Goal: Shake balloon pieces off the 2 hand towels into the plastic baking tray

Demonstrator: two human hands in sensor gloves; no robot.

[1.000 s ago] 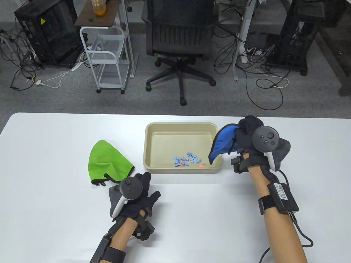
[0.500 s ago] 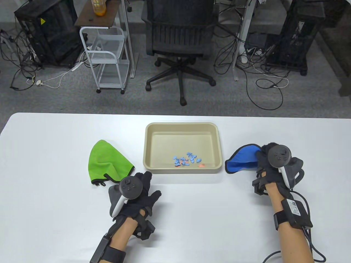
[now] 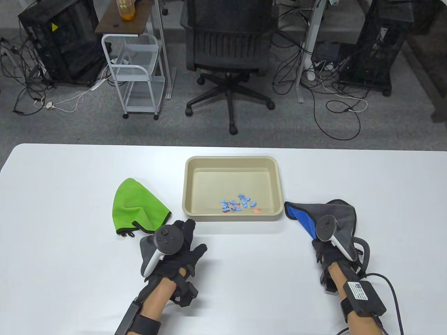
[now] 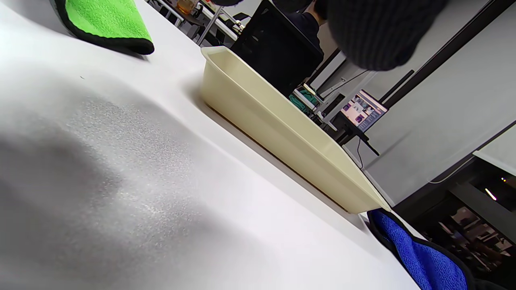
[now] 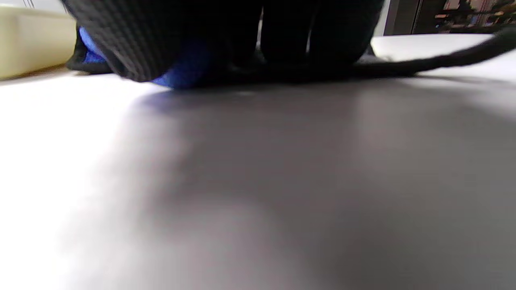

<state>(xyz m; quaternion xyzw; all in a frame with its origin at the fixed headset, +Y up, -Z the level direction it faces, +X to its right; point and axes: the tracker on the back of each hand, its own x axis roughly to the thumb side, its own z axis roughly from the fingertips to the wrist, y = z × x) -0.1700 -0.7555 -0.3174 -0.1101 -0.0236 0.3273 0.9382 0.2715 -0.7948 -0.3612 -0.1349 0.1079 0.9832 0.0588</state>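
The beige plastic baking tray (image 3: 232, 160) stands mid-table with several blue and orange balloon pieces (image 3: 237, 204) in its near part. The green towel (image 3: 138, 207) lies crumpled left of the tray. My left hand (image 3: 193, 235) rests flat on the table just right of it, fingers spread, holding nothing. The blue towel (image 3: 335, 213) lies spread right of the tray, grey side up with a blue strip showing. My right hand (image 3: 323, 240) pinches its near edge. In the right wrist view its fingers (image 5: 282, 44) press down onto the blue cloth (image 5: 181, 72).
Beyond the table's far edge (image 3: 223, 144) are an office chair (image 3: 227, 52), a white wire cart (image 3: 136, 73) and floor cables. In the left wrist view the tray's side wall (image 4: 274, 125) runs between the green towel (image 4: 105, 20) and the blue towel (image 4: 419, 257).
My right hand carried the blue towel from above the tray's right edge down and toward me, and laid it flat on the table. The left hand stayed put.
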